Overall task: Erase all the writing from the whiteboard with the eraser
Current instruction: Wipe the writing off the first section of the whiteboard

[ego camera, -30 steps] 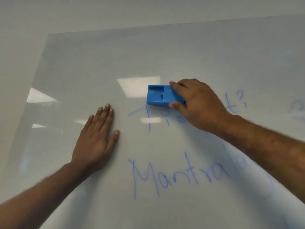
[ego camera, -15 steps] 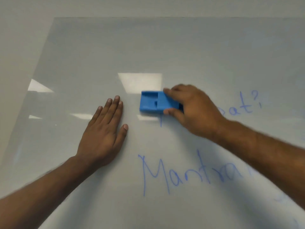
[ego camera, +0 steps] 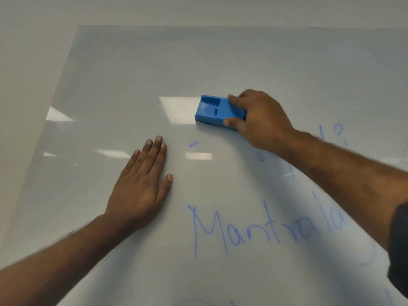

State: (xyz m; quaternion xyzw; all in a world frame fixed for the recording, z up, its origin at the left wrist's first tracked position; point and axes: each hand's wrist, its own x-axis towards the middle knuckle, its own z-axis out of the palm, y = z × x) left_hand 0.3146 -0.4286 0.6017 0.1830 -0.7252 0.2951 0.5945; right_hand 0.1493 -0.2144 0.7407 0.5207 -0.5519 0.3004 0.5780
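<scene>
Our right hand (ego camera: pixel 262 120) grips the blue eraser (ego camera: pixel 217 112) on the whiteboard (ego camera: pixel 132 69); our left hand (ego camera: pixel 141 186) lies flat, fingers (ego camera: pixel 154 151) straight, beside blue writing (ego camera: pixel 254 230).

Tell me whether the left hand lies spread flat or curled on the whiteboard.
Spread flat: the left hand rests palm down on the whiteboard, fingers straight and close together, thumb out, holding nothing.

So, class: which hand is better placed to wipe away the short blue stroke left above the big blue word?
The right hand. It already grips the blue plastic eraser on the glossy whiteboard, just above the stroke. The left hand lies flat on the board, holding nothing.
</scene>
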